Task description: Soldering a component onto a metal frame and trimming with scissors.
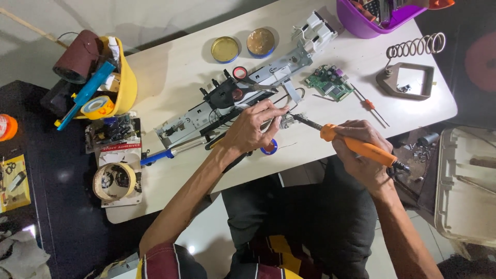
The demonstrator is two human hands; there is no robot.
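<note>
Right hand [361, 152] clamped on orange soldering iron [356, 146], tip at small part [287, 121] pinched by left hand [253, 129] on tabletop [170, 77] near long metal frame [237, 98]; burn risk w/ fingers so close.

Green circuit board [328, 82], purple tub [356, 23], yellow hard hat [126, 77] on table

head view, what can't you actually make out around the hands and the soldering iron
- Head view: the small part at the soldering iron tip is too small, and the left hand covers part of it.
- The blue spool is mostly hidden under the left hand.
- The purple tub is cut off by the top edge.
- The iron's cord runs out of sight behind the right hand.
</note>
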